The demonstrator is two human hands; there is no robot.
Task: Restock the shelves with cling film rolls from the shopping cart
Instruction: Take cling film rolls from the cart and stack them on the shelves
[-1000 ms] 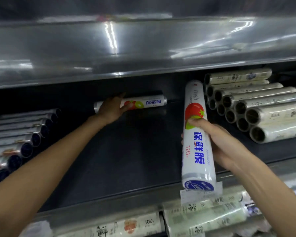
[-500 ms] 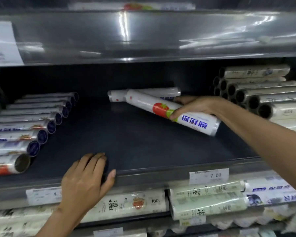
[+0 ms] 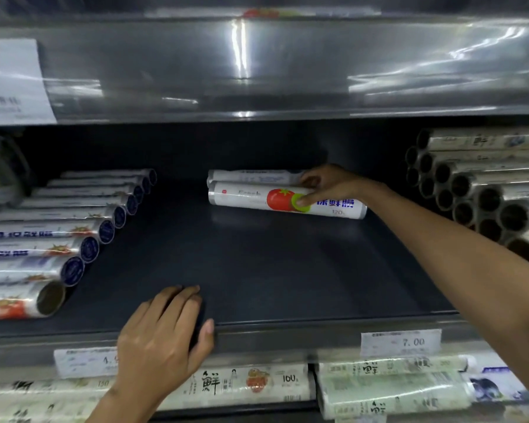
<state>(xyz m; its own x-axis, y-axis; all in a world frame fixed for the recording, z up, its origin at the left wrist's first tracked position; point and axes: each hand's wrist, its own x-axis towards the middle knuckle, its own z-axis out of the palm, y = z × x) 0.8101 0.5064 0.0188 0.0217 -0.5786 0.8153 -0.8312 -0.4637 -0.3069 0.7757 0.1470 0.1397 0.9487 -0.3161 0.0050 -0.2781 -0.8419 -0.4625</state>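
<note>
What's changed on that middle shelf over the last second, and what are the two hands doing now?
The right hand carried the tomato-print roll from upright at the shelf front to the back, laying it flat against the first roll, fingers still on it. The left hand let go of that first roll and drew back to rest on the shelf edge. The stacks at the left and right are unchanged.

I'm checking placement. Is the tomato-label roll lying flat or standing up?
Lying flat. The roll rests lengthwise on the shelf against another roll, right hand on it.
</note>
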